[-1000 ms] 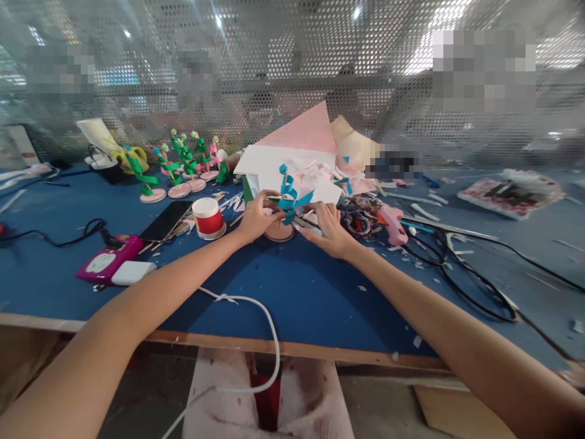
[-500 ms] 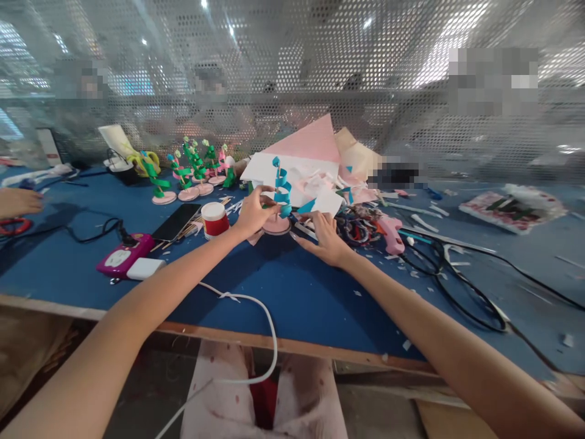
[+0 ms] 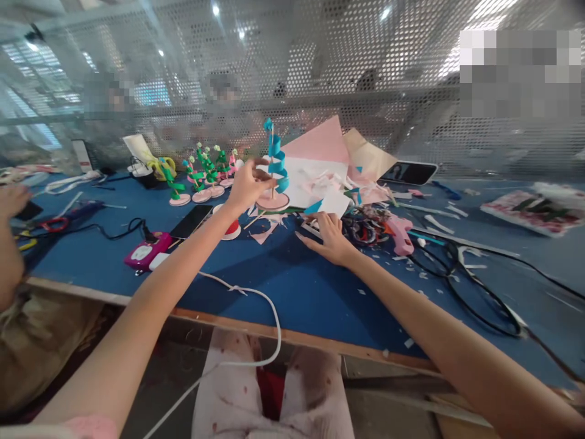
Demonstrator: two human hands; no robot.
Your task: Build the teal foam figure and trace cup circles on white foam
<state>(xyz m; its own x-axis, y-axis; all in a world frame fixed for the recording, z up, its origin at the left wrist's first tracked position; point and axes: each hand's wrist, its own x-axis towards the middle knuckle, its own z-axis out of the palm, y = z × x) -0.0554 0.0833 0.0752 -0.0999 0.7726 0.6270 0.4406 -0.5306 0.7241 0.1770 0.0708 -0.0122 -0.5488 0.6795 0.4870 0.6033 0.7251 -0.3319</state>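
My left hand [image 3: 247, 190] is closed on a blue paper spiral craft [image 3: 277, 163]. The blue strip winds round a thin upright stick with a small blue rolled top, on a round pink base [image 3: 269, 202]. The base appears raised a little off the table. My right hand [image 3: 333, 239] lies at the front of the paper heap, thumb and fingers apart. Its fingertips reach the lower edge of a white paper piece [image 3: 334, 202]; whether they press on it I cannot tell.
Finished spiral crafts [image 3: 212, 177] stand at the back left. Around are a red-and-white tub [image 3: 233, 230], purple socket block [image 3: 148, 250], pink glue gun [image 3: 400, 235], black cable [image 3: 470, 317], paper heap [image 3: 315, 164] and phone [image 3: 411, 172]. Another person's hand [image 3: 11, 201] is at far left.
My left hand has lifted the blue spiral craft upward, away from its spot near my right hand. My right hand stays by the white paper. The view has shifted slightly.
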